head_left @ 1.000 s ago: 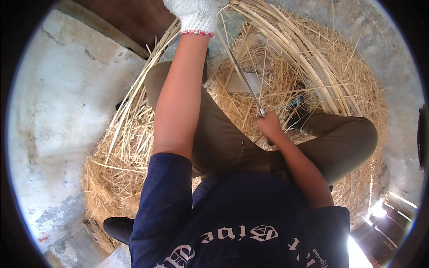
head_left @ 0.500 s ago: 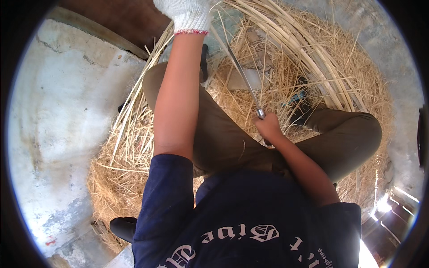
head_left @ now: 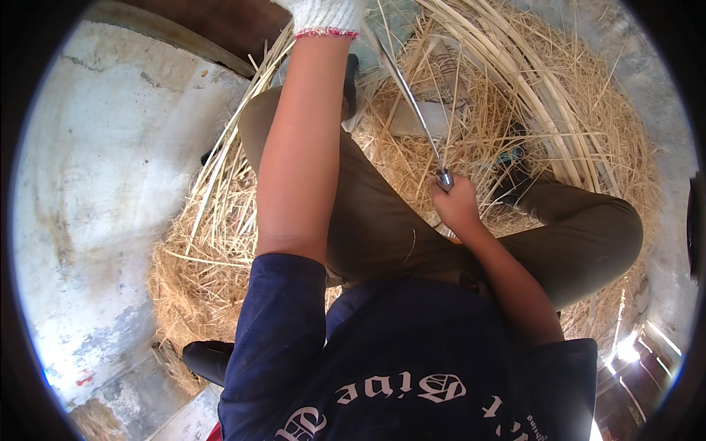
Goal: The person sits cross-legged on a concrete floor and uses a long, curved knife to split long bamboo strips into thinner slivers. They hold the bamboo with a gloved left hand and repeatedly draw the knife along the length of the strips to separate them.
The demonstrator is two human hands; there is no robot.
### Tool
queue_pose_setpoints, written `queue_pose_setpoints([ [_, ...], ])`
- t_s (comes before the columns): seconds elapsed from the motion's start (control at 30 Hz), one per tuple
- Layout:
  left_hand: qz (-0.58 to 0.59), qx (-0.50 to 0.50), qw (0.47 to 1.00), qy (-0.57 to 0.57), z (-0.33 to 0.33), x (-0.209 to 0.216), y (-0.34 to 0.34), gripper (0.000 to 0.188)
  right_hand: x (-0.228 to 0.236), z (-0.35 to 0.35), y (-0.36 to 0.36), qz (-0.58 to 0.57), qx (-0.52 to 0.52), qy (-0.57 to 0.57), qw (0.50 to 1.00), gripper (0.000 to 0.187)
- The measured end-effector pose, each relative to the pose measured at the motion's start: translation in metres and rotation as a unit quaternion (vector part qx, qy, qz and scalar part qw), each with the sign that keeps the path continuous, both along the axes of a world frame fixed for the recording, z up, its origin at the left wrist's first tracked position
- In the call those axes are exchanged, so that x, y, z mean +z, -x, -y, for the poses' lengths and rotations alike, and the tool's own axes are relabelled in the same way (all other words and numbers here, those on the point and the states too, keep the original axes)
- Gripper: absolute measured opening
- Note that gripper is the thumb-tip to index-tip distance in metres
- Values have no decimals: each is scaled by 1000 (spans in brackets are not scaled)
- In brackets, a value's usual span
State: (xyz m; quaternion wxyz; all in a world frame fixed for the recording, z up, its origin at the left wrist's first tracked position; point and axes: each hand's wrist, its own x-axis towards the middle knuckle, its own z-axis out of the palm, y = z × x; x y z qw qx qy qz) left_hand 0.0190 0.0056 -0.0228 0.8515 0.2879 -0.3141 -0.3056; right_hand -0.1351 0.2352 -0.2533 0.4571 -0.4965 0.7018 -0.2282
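Note:
My left hand [head_left: 323, 16], in a white knitted glove with a red-edged cuff, reaches far forward on a straight arm. The top of the picture cuts off its fingers, so what they hold is hidden. My bare right hand [head_left: 457, 202] is closed around the handle of a long, narrow-bladed knife [head_left: 417, 108] with a shiny metal collar. The blade slants up and to the left, toward the gloved hand. Its far end lies near pale split strips at the upper edge. Below the blade, fine shavings [head_left: 393, 162] cover the ground between my bent legs.
A bundle of long pale strips [head_left: 540, 99] curves along the right, over my foot. More strips [head_left: 209, 198] lie on the left beside a stained, whitish wall [head_left: 110, 169]. A flat grey block [head_left: 423, 120] sits among the shavings. Light enters through slats [head_left: 640, 360] at lower right.
The view has shifted a little. My gloved left hand sits slightly farther forward, and my right hand has lifted a little with the knife, its blade still slanting the same way.

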Motion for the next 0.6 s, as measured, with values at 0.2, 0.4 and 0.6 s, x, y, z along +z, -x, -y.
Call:
queue_pose_setpoints([
  [0.2,6,-37,999,-32,-3,4,4,48,-45,-3,17,18,-42,-106,993,23],
  [0.4,2,-43,999,-27,4,-14,5,48,17,2,-6,40,-10,28,999,19],
  [0.6,-37,-58,997,-40,20,-52,14,50,13,-6,-14,56,-31,66,996,19],
])
